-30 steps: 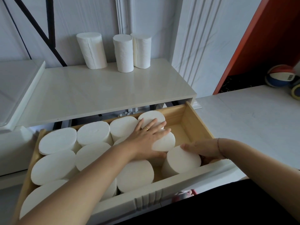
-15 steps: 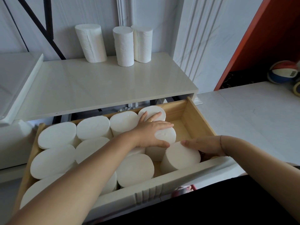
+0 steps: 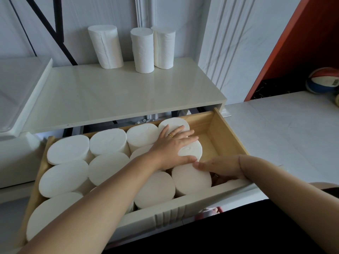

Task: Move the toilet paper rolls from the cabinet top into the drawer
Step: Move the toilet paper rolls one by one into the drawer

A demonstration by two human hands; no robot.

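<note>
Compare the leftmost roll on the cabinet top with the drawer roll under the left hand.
The leftmost roll stands untouched, apart from its neighbours, on the cabinet top; the drawer roll is packed among others, pressed by the left hand. Both are white and upright.

Glossy cabinet top [image 3: 113, 96], three upright toilet paper rolls [image 3: 142, 50] at back

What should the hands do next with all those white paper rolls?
Probably lift the left hand off the packed rolls and reach up for one of the three white toilet paper rolls standing on the cream cabinet top; the wooden drawer has bare space at its right end.
</note>
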